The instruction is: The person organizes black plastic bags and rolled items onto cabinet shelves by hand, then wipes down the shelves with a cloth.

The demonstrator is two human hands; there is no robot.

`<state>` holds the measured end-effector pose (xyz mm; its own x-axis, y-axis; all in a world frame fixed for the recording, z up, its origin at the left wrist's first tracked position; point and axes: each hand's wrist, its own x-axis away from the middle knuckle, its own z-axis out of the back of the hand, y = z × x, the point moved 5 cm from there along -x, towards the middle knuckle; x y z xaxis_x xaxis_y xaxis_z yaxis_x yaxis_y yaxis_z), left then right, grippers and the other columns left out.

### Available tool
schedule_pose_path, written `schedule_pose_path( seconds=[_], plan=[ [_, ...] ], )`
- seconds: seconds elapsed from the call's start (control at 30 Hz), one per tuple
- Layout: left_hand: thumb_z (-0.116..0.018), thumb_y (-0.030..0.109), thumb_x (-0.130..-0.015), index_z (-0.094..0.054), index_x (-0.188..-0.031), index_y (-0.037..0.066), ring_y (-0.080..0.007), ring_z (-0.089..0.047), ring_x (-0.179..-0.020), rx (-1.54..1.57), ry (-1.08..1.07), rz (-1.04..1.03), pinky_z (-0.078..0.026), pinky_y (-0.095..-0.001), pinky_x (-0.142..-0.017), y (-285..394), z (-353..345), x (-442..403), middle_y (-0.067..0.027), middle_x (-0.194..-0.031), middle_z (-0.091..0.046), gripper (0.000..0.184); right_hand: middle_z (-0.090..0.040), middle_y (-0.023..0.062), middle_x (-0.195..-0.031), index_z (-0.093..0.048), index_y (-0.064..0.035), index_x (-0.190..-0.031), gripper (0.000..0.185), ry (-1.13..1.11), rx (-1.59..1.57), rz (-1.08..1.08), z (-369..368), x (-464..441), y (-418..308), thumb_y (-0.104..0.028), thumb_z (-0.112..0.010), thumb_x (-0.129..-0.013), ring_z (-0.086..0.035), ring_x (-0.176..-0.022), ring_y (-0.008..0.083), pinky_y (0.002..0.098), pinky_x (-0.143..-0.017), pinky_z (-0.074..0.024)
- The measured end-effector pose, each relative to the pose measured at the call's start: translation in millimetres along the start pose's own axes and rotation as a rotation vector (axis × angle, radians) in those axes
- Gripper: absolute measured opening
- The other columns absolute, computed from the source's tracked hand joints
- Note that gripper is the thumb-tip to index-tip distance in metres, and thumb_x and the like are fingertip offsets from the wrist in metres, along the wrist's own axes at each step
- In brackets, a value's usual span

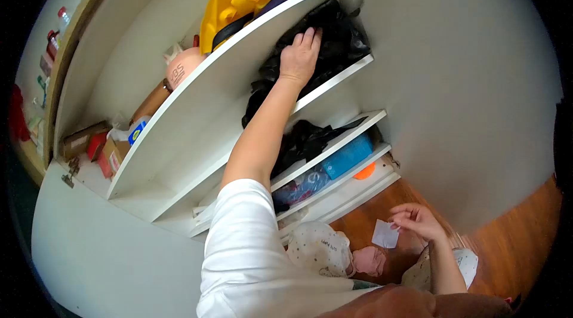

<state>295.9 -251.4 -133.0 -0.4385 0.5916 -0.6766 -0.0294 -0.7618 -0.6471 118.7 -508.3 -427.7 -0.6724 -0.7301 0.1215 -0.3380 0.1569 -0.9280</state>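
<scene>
Glossy yellow material (239, 1) lies beyond curved white shelf board (206, 79). Left hand (300, 58), nearer one, fingers slightly spread, touches crumpled black plastic (343, 34), heaped lengthwise along shelf. Right hand (418, 221), well apart, seemingly pinches small white square (385, 234) above brown wooden floor (507, 246).

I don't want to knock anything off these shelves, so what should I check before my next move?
1. Cabinet door open: ok.
2. Left hand on the upper black plastic: ok.
3. Its grip secure: cannot tell; the fingertips meet dark folds.
4. Upper black plastic neatly folded: not ok, crumpled.
5. Right hand free: not ok, it holds a white slip.
6. Blue box on a lower shelf: ok.
</scene>
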Motion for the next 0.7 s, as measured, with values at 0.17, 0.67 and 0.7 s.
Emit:
schedule_pose_path(
  seconds=[0.17, 0.67, 0.7],
  plan=[
    [-0.046, 0.009, -0.076, -0.055, -0.108, -0.002, -0.0346, -0.056, -0.096, 0.360, -0.789, 0.443, -0.045, -0.0402, -0.083, -0.9, -85.4, -15.3, -0.0243, -0.104, -0.057, 0.035, -0.062, 0.0086, -0.095, -0.052, 0.0005, -0.110, 0.029, -0.001, -0.005, -0.006, 6.6, -6.0, 14.0, -0.009, -0.060, -0.083, -0.060, -0.085, 0.0139, 0.0263, -0.073, -0.0500],
    [-0.048, 0.046, -0.080, -0.040, -0.125, -0.001, -0.0351, -0.042, -0.117, 0.689, -0.773, 0.477, -0.032, -0.0379, -0.099, 11.4, -136.6, -3.9, -0.0242, -0.126, -0.043, 0.067, -0.062, 0.0078, -0.091, -0.054, 0.0012, -0.105, 0.022, 0.080, -0.069, -0.110, 7.1, -15.3, 29.1, -0.009, -0.057, -0.086, -0.060, -0.080, 0.0136, 0.0232, -0.068, -0.0483],
    [-0.048, 0.047, -0.080, -0.042, -0.124, 0.000, -0.0348, -0.042, -0.117, 0.637, -0.818, 0.510, -0.032, -0.0392, -0.099, 14.7, -130.2, -6.2, -0.0230, -0.126, -0.043, 0.065, -0.062, 0.0064, -0.089, -0.055, -0.0002, -0.104, 0.022, 0.095, -0.045, -0.091, 10.5, -16.4, 33.7, -0.010, -0.058, -0.085, -0.060, -0.079, 0.0123, 0.0228, -0.067, -0.0479]
  ],
)
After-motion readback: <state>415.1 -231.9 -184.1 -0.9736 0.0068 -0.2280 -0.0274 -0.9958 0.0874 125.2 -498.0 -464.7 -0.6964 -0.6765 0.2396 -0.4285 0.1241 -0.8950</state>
